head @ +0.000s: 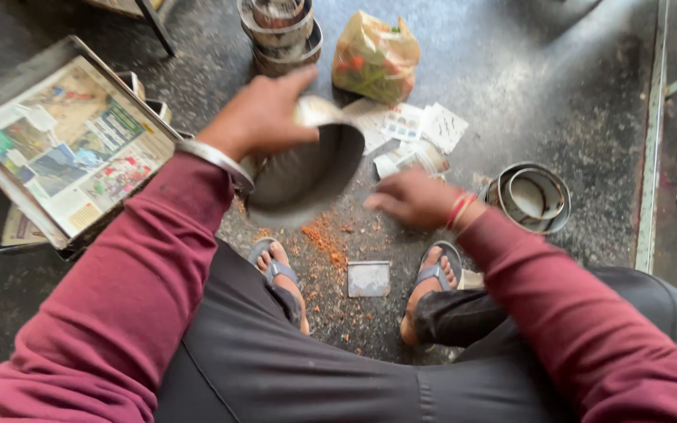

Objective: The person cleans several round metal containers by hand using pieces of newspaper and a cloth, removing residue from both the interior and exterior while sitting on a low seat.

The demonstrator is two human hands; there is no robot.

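Steel, round and dull-sheened: I see the bowl [307, 176] tilted above orange crumbs [324, 239] on the speckled floor [558, 94], my left hand [264, 117] clasping its rim; my right hand [410, 197] hovers blurred, its grip unclear.

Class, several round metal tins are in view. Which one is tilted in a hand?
The metal tin gripped by the left hand, tilted. The stack and nested tins sit on the floor.
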